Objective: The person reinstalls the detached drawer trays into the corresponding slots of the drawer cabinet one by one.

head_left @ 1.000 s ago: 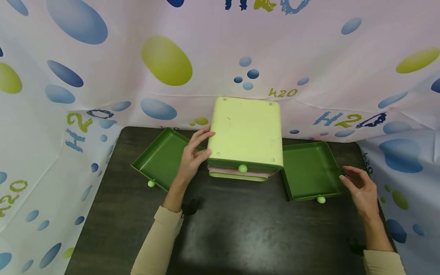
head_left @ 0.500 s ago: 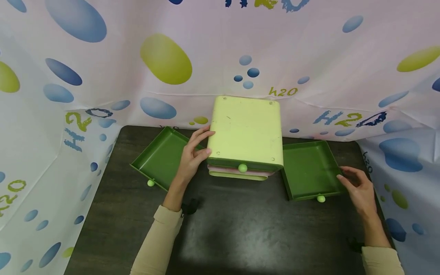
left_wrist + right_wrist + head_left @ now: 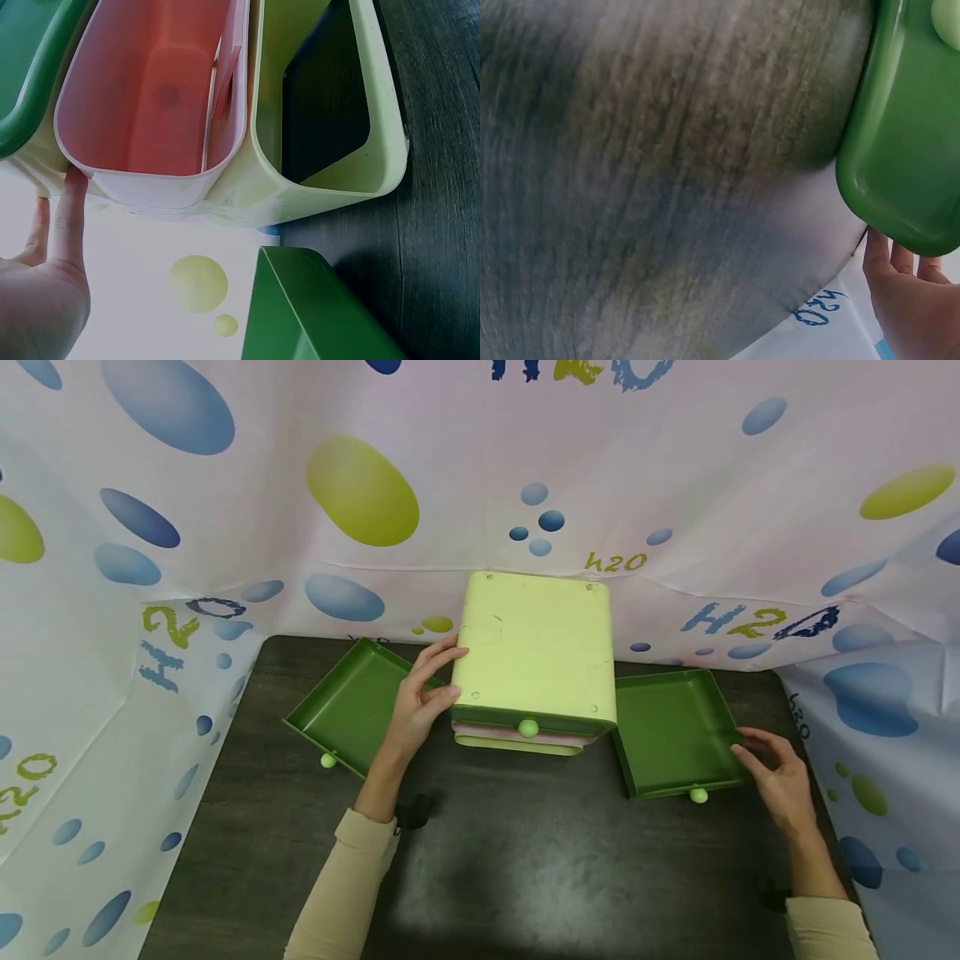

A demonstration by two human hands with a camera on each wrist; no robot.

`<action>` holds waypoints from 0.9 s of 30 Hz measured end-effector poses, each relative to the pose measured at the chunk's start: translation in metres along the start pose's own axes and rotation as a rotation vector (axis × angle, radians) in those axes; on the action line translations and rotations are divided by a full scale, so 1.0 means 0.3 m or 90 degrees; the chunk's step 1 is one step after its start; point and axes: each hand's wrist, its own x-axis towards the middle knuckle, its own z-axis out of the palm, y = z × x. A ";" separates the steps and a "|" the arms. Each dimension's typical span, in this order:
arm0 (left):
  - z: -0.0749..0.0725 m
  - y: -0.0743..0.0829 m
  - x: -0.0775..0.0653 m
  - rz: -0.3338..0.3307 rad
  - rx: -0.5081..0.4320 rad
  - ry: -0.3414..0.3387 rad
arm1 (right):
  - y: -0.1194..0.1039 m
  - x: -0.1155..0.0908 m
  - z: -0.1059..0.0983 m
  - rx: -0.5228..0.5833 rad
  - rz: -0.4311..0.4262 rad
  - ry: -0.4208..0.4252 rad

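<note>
A stacked drawer cabinet with a pale yellow top (image 3: 534, 643) stands at the back of the table. Its top level has a green drawer front with a light green knob (image 3: 528, 727). Below, the left wrist view shows a hollow pink level (image 3: 150, 97) and a hollow yellow-green level (image 3: 330, 184). My left hand (image 3: 412, 706) rests against the cabinet's left side near the top, fingers extended. At the far right, my right hand (image 3: 783, 781) has its fingers and thumb at the right side of a pulled-out green drawer (image 3: 678, 735), fingers loosely bent.
Another pulled-out green drawer (image 3: 352, 706) lies slanted on the dark table (image 3: 487, 860), left of the cabinet and partly behind the left hand. A white backdrop (image 3: 450, 510) with blue and lime spots closes off the back and both sides.
My right hand has moved slightly left, from just beside the right drawer to its side wall. The left hand, cabinet and drawers stay in place.
</note>
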 end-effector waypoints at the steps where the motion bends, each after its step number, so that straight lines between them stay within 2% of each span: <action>1: -0.001 -0.002 -0.001 0.001 -0.001 0.001 | 0.003 -0.001 0.003 -0.003 -0.003 -0.008; 5: -0.003 -0.002 -0.003 0.000 -0.004 0.002 | 0.012 0.000 0.016 -0.015 -0.006 -0.027; 11: -0.004 -0.005 0.001 -0.007 -0.006 -0.001 | 0.021 0.006 0.026 -0.043 0.036 -0.049; 16: -0.004 -0.007 0.002 -0.006 0.002 0.004 | 0.030 0.009 0.031 -0.015 0.067 -0.086; 21: -0.004 -0.006 -0.001 -0.005 0.005 0.006 | 0.035 0.012 0.035 -0.007 0.088 -0.091; 27: -0.004 -0.003 -0.002 -0.007 0.005 0.000 | 0.041 0.012 0.030 -0.039 0.087 -0.099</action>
